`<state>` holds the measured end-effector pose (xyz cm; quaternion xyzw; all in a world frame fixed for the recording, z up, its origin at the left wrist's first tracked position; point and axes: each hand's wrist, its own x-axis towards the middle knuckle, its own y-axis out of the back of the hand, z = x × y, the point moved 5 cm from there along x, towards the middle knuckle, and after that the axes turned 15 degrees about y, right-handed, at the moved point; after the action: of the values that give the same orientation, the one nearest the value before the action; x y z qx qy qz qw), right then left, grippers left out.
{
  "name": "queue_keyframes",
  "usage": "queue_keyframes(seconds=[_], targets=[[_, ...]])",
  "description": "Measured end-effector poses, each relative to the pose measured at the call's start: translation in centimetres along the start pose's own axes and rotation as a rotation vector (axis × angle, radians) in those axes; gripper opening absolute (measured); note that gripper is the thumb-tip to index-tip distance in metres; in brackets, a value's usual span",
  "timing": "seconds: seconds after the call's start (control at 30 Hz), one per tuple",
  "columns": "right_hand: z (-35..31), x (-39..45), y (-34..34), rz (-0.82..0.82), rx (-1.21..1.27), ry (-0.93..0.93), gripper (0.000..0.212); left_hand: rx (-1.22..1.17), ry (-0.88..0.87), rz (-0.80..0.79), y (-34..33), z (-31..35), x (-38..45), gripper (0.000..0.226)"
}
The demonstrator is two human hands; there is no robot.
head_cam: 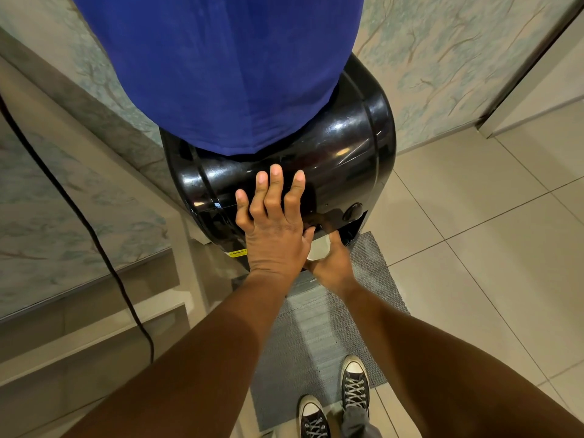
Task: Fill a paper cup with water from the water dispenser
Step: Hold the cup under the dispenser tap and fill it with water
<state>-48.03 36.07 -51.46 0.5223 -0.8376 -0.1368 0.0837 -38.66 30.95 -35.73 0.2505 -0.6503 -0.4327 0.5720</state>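
A glossy black water dispenser [344, 153] stands in front of me, its bottle under a blue cloth cover [221, 67]. My left hand [273, 226] lies flat on the dispenser's curved top front, fingers spread, thumb reaching down toward the tap area. My right hand [335, 265] grips a white paper cup [319, 248] and holds it under the dispenser's front, below the taps. Only a small part of the cup shows between my hands. The taps and any water flow are hidden.
A grey mat [319, 336] covers the tiled floor under my feet in black sneakers [355, 384]. Steps [94, 320] and a black cable [94, 241] lie to the left. Patterned walls stand behind, and a door frame [531, 67] is at right.
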Motion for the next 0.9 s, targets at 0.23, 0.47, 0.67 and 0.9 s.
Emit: queue_keyframes(seconds=[0.23,0.47,0.67,0.9], targets=[[-0.10,-0.08,-0.51,-0.002,0.133,-0.014,0.057,-0.004,0.004,0.007,-0.06,0.01,-0.03,0.118],[0.41,-0.16,-0.37,0.017,0.020,-0.016,0.050,0.013,-0.006,0.003,-0.07,-0.04,-0.06,0.118],[0.54,-0.09,-0.68,0.009,0.050,-0.029,0.065,0.012,-0.011,0.010,-0.07,-0.02,-0.06,0.118],[0.47,-0.16,-0.49,0.004,0.011,-0.066,0.051,0.027,-0.003,0.020,-0.14,-0.04,-0.09,0.119]])
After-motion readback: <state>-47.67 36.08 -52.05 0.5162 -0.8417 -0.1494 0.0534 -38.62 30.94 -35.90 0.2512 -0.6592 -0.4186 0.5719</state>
